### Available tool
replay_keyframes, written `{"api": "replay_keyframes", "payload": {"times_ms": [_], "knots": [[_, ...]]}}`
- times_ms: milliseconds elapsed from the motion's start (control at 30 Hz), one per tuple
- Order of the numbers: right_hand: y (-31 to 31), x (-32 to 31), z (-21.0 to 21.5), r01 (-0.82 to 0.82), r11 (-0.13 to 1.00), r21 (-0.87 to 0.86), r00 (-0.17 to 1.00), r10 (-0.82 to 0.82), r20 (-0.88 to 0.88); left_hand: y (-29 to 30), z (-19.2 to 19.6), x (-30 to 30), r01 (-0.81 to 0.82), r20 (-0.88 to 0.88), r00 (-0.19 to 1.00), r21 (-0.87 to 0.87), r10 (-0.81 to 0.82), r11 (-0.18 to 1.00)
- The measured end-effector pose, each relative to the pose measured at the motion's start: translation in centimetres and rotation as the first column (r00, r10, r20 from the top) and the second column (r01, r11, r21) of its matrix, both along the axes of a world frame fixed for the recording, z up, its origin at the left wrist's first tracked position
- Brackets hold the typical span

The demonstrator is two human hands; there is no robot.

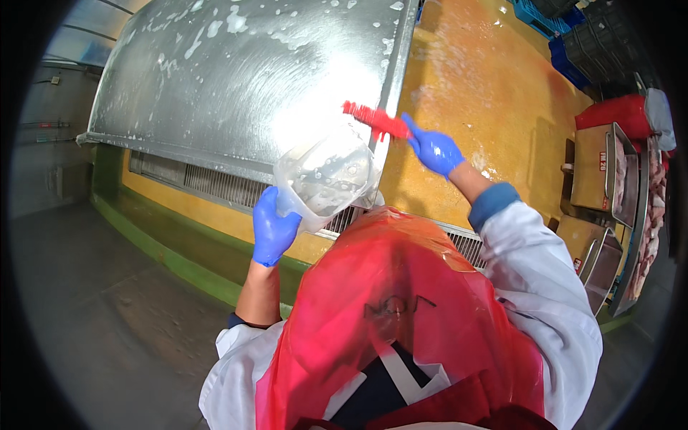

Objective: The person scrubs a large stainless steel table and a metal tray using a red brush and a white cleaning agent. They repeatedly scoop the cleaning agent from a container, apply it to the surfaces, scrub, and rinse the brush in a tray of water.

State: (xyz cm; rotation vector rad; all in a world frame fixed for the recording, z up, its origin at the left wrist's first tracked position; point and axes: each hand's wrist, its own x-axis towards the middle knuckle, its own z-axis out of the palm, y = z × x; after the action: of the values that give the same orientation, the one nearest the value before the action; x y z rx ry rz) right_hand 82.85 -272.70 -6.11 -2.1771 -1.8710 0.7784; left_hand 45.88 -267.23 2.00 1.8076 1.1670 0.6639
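Observation:
My left hand (pixel 275 228), in a blue glove, grips the rim of a clear plastic tub (pixel 324 175) with wet, sudsy liquid in it. The tub is tilted at the near corner of a steel table (pixel 215 93). My right hand (pixel 436 152), also gloved in blue, is closed round the handle end of a red scrub brush (pixel 376 120). The brush's bristled part reaches over the table's right edge, just beyond the tub; whether it touches the metal I cannot tell. White foam patches (pixel 236 21) and drops lie on the wet tabletop.
Yellow wet floor (pixel 473 79) lies right of the table. A slotted drain grate (pixel 222 188) runs below its near side, by a green curb (pixel 165 251). Steel bins (pixel 598 168) and a tray of pale meat (pixel 651 215) stand at right. Dark crates (pixel 595 46) are stacked far right.

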Motion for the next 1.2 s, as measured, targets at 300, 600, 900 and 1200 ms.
{"api": "replay_keyframes", "payload": {"times_ms": [300, 600, 900, 1200], "knots": [[3.7, 4.5, 0.5, 0.019, 1.000, 0.021, 0.999, -0.018, -0.029, 1.9, 0.1, 6.3, -0.047, -0.139, 0.989, 0.007, 0.047, 0.999], [9.2, 12.3, -0.5, -0.131, 0.986, 0.099, 0.989, 0.136, -0.052, 0.8, -0.8, 12.9, -0.371, -0.095, 0.928, -0.133, 0.360, 0.919], [17.9, 20.6, -0.9, -0.244, 0.970, 0.012, 0.967, 0.244, -0.068, 0.6, 0.3, 20.9, -0.620, -0.124, 0.785, -0.129, 0.607, 0.774], [24.2, 27.0, -4.9, -0.458, 0.867, 0.195, 0.888, 0.457, 0.055, 3.4, -0.5, 27.6, -0.698, -0.202, 0.714, -0.115, 0.671, 0.707]]}}
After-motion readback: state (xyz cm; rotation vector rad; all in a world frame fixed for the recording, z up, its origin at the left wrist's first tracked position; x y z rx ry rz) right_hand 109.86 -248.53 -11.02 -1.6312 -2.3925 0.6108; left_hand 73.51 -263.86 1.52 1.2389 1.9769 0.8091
